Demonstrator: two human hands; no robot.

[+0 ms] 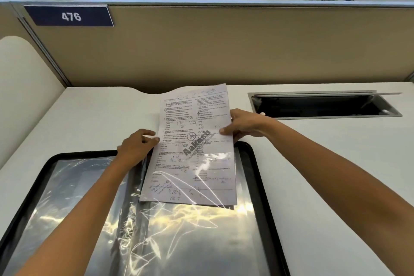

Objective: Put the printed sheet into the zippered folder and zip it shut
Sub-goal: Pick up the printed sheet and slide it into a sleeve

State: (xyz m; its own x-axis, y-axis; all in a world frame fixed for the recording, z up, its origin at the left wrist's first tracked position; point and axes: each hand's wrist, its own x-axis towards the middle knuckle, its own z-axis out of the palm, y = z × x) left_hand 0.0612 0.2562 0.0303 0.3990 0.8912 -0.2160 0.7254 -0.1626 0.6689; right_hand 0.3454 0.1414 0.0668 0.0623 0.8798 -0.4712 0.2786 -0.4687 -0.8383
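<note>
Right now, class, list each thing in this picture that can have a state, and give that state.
Printed sheet: lower half under the clear cover, upper half sticking out.
Zippered folder: flat on desk, not zipped shut.
Left hand: pinching the sheet's left edge.
Right hand: gripping the sheet's right edge.
Desk cable hatch: open.

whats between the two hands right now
In the head view, only the printed sheet spans between the left hand and right hand, which grip its opposite edges.
</note>
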